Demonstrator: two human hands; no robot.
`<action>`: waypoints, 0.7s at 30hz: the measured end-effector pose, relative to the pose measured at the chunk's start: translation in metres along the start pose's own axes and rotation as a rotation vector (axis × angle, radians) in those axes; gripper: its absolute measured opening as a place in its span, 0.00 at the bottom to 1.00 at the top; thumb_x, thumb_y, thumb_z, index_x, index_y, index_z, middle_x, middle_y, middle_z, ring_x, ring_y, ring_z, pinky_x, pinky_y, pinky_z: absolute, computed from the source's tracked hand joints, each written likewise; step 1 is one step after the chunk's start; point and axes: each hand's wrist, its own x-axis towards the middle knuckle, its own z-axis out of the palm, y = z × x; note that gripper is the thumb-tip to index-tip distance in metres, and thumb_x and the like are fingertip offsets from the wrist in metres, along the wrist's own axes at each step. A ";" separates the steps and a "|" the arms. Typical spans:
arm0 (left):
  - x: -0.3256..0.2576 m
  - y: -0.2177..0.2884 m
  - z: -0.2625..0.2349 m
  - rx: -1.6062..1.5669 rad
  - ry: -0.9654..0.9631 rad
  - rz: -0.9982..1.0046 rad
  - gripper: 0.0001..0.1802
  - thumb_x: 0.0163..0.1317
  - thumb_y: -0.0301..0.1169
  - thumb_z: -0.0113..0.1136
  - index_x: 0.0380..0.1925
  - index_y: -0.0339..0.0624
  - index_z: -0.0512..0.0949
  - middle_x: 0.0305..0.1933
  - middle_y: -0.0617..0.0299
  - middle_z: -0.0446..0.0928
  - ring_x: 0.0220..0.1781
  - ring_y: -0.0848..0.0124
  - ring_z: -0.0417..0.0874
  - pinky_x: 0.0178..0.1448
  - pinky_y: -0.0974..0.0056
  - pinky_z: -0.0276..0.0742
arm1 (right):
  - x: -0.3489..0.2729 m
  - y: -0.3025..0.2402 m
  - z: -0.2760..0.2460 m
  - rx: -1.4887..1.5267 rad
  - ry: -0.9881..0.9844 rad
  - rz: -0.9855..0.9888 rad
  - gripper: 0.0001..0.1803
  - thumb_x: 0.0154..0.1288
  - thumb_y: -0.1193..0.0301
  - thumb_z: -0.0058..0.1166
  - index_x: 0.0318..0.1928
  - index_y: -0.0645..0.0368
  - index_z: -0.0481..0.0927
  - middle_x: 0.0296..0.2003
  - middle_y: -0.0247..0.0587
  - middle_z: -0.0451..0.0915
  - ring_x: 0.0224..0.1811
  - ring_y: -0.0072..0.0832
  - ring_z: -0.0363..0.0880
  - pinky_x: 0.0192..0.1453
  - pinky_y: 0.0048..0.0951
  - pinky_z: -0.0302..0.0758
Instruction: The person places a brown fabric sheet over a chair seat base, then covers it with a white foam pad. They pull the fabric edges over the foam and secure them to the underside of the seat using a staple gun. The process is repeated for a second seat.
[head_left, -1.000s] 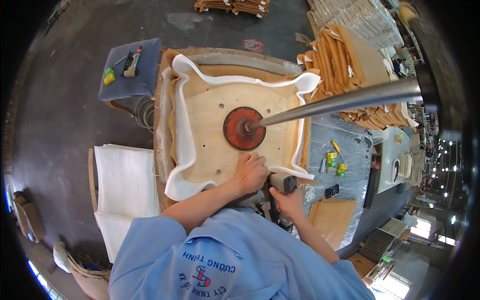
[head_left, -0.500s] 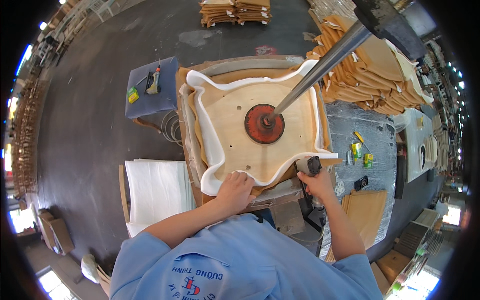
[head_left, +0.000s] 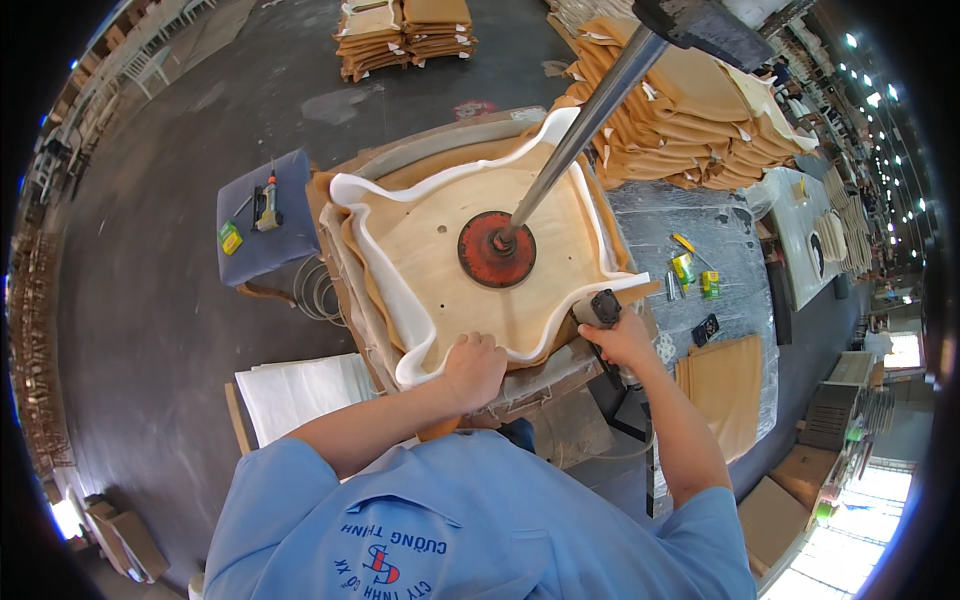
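A pale wooden seat board (head_left: pixel 400 235) lies under a round red press pad (head_left: pixel 497 249) on a metal rod (head_left: pixel 590 130). White padding (head_left: pixel 375 250) and tan cover fabric (head_left: pixel 365 285) stand up around its edges. My left hand (head_left: pixel 475 370) is closed on the near edge of the cover and padding, knuckles up over the board's rim; its fingertips are hidden. A flap of tan fabric shows below that wrist. In my right hand (head_left: pixel 622 338) is a staple gun (head_left: pixel 600 311), its head by the board's near right corner.
At left stands a blue padded stool (head_left: pixel 265 215) bearing another staple gun (head_left: pixel 268 205) and a small box. White sheets (head_left: pixel 305 395) lie nearer. On the right, a plastic-covered table (head_left: pixel 650 225) holds small boxes, tan fabric (head_left: pixel 722 390) and a tall stack of tan covers (head_left: pixel 680 110).
My left hand has curled tighter at the near edge, and a tan flap now shows below its wrist. The staple gun stays near the same corner. The whole view has shifted and turned slightly.
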 end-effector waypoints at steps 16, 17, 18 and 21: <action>0.011 -0.032 0.010 -0.389 0.083 0.184 0.14 0.69 0.37 0.70 0.26 0.42 0.85 0.33 0.56 0.80 0.43 0.50 0.83 0.51 0.45 0.80 | -0.095 -0.022 0.015 0.479 -0.079 0.011 0.42 0.69 0.73 0.76 0.81 0.50 0.74 0.39 0.31 0.86 0.24 0.16 0.77 0.29 0.24 0.77; 0.014 -0.036 0.012 -0.410 0.076 0.161 0.15 0.69 0.38 0.70 0.26 0.42 0.85 0.33 0.57 0.79 0.44 0.51 0.83 0.52 0.46 0.79 | -0.105 -0.020 0.027 0.530 -0.109 0.029 0.42 0.69 0.75 0.76 0.81 0.51 0.73 0.39 0.31 0.86 0.25 0.15 0.77 0.29 0.24 0.77; 0.018 -0.039 0.007 -0.359 0.093 0.163 0.15 0.70 0.39 0.70 0.26 0.44 0.85 0.33 0.58 0.79 0.45 0.53 0.82 0.53 0.46 0.77 | -0.112 -0.020 0.042 0.583 -0.141 0.042 0.42 0.69 0.76 0.75 0.81 0.51 0.73 0.39 0.30 0.86 0.25 0.15 0.77 0.29 0.24 0.77; 0.028 -0.048 -0.001 -0.269 0.120 0.143 0.16 0.70 0.42 0.70 0.26 0.47 0.86 0.34 0.62 0.79 0.47 0.57 0.79 0.57 0.48 0.71 | -0.115 -0.028 0.077 0.660 -0.185 0.086 0.42 0.71 0.75 0.73 0.82 0.52 0.71 0.38 0.31 0.85 0.24 0.16 0.77 0.29 0.25 0.77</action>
